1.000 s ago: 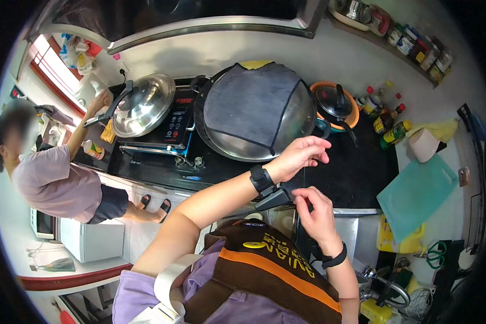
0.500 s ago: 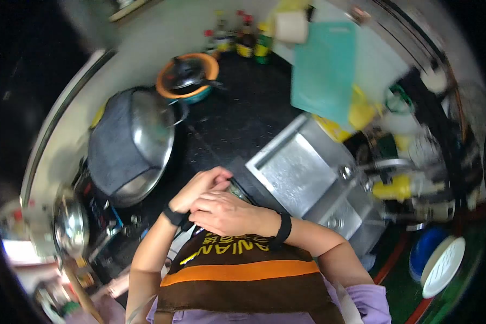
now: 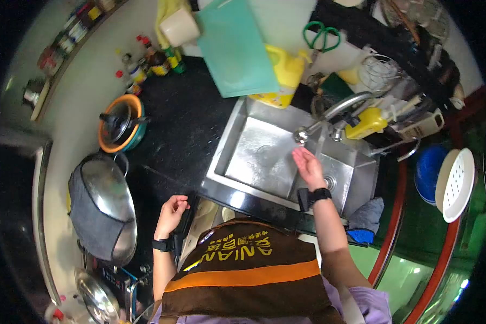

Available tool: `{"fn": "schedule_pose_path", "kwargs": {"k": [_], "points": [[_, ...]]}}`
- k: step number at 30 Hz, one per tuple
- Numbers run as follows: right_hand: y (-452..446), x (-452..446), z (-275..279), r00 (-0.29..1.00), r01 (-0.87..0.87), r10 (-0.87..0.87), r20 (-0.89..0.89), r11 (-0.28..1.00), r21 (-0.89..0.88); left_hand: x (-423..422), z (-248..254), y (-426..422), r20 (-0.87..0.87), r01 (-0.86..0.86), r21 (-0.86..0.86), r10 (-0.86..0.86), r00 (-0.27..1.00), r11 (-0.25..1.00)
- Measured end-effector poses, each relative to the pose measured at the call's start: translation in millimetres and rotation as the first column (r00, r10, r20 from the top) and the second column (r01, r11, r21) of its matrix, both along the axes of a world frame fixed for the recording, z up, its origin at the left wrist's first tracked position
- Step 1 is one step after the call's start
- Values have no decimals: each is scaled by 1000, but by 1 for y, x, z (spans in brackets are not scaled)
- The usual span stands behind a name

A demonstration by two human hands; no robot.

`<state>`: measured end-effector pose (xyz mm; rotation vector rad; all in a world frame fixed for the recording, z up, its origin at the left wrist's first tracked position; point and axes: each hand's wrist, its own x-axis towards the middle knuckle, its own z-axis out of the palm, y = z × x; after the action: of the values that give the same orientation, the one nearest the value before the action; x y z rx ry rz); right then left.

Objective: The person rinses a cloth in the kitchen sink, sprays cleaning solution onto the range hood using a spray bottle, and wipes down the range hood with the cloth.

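My right hand [image 3: 309, 168] reaches over the metal sink [image 3: 221, 156], palm turned up and fingers stretched out. Its fingertips lie just below the head of the faucet [image 3: 340, 107] in this view, and it holds nothing. A faint pale blur shows beside the fingers; whether it is running water I cannot tell. My left hand [image 3: 172, 214] hovers near the front edge of the black counter [image 3: 173, 129], by the dark edge of what looks like an open drawer [image 3: 201, 220]. Its fingers are loosely bent and slightly apart, with nothing visible in them. Both wrists wear black bands.
A wide lidded pan with a grey cloth [image 3: 94, 216] stands left, below an orange-rimmed pot [image 3: 136, 102]. A green cutting board [image 3: 237, 48] and yellow jug [image 3: 283, 73] are behind the sink. A yellow bottle [image 3: 368, 124] stands by the faucet. A grey cloth [image 3: 367, 213] hangs right.
My hands were together in front of my apron and are now apart. The right has moved over the sink to the faucet; the left has moved left. The camera view has turned rightward.
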<state>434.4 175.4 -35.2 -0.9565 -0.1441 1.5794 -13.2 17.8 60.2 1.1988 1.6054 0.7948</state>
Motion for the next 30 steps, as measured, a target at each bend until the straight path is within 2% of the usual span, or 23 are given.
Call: {"fn": "schedule_pose_path", "kwargs": {"k": [1,3,6,8,9,10,11,13,14,15,16,17,19,21,22,23,25,27,28,30], "points": [[9,-1,-3,998,13,-13,-66,1000,6,2,-3,8,-27,35,0,-35,999,999],[21,-5,-6,998,-15,19,-56,997,71,5,-5,23,-57,111,8,-111,992,994],[17,-9,-19,993,32,-19,-117,994,109,13,-2,44,-110,113,55,-107,988,992],[3,-1,-27,987,-92,80,139,992,84,12,-14,54,-238,110,70,-90,967,991],[-13,8,-20,989,-58,46,141,995,82,14,-14,58,-327,113,61,-87,941,992],[-31,16,-7,926,-124,109,363,992,18,15,-18,60,-367,134,74,-98,925,988],[-45,24,1,809,-180,184,559,982,-63,15,-24,62,-407,148,91,-99,908,985],[-70,60,-14,581,-123,179,794,984,-132,15,-33,65,-450,145,17,-122,885,989],[-88,86,-16,345,-12,228,911,971,-238,18,-32,67,-450,145,-13,-135,883,989],[-104,112,-14,90,123,300,950,943,-310,20,-32,69,-450,144,-44,-149,881,989],[-121,130,8,-135,297,392,910,892,-340,21,-34,71,-449,147,-45,-151,881,988],[-129,144,42,-91,423,649,756,712,-560,21,-38,74,-447,174,-44,-175,877,984],[-159,177,28,-196,735,758,623,533,-418,22,-45,78,-446,204,-46,-203,872,978],[-185,212,9,8,792,783,623,375,-481,25,-50,86,-391,262,-56,-263,882,963],[-196,219,8,120,763,767,630,335,-553,30,-45,88,-389,259,-59,-262,883,964],[-206,223,5,115,762,769,629,338,-552,35,-39,92,-403,281,-62,-281,871,958],[-223,230,-9,105,651,788,607,407,-641,40,-35,96,-419,284,-65,-284,862,957],[-228,249,-27,-56,637,796,603,493,-592,36,-38,96,-405,315,1,-288,868,949],[-237,263,-47,-182,568,718,672,635,-524,38,-33,94,-402,315,27,-278,873,949],[-224,261,-46,-150,617,567,810,694,-371,38,-24,87,-401,283,18,-252,881,959]]}}
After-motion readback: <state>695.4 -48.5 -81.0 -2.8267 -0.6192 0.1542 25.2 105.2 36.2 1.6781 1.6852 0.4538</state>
